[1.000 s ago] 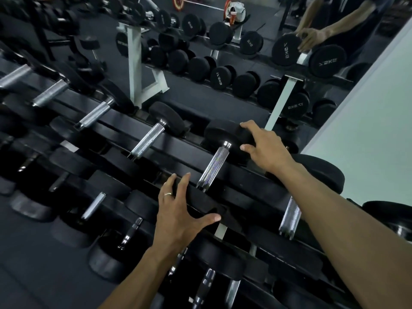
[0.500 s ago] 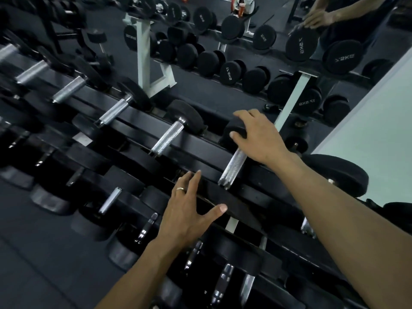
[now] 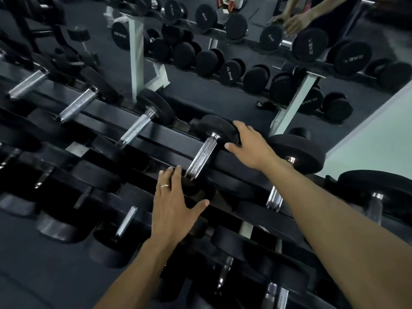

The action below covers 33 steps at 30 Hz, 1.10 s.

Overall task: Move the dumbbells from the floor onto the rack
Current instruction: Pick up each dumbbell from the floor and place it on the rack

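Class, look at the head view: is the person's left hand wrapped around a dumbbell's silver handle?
No. The left hand lies flat with fingers spread on the black rack rail, beside the silver handle, not around it.

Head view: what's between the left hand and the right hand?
The knurled chrome handle of the top-tier dumbbell, crossing the black rack rail. Left hand below it, right hand at its far head.

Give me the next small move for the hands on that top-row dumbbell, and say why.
Probably let go and draw both hands back. The dumbbell already lies across the rack, the right hand only touches its far head, and the left hand lies flat on the near rail.
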Each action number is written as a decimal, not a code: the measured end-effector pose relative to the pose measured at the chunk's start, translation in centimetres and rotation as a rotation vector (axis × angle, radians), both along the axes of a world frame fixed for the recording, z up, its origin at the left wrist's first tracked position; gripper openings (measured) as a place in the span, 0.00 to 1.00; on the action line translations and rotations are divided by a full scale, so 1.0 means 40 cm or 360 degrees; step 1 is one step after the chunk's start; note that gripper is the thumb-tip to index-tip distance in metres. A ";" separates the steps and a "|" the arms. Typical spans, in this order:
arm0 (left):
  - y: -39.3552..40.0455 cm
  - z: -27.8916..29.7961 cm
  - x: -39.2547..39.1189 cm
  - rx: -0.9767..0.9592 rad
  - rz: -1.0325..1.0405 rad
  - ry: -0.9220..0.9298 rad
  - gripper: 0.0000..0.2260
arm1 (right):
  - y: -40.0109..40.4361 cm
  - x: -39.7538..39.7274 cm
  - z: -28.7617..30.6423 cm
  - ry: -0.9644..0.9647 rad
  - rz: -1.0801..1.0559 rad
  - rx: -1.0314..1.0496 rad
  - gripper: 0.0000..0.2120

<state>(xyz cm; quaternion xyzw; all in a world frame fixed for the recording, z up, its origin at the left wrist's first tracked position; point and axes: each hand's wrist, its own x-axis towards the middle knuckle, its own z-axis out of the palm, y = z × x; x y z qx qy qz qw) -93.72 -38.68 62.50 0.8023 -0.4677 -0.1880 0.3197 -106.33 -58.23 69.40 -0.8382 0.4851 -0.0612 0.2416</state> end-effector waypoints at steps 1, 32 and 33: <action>-0.012 -0.010 0.018 0.0039 -0.0012 0.0015 0.47 | -0.008 0.010 0.000 0.0015 0.0004 0.0022 0.34; -0.051 -0.061 0.059 0.0103 -0.0017 0.0332 0.47 | -0.106 0.116 -0.002 0.0031 0.0120 0.0013 0.20; -0.052 -0.060 0.060 0.0109 -0.0018 0.0331 0.47 | -0.105 0.118 -0.004 0.0029 0.0116 0.0007 0.20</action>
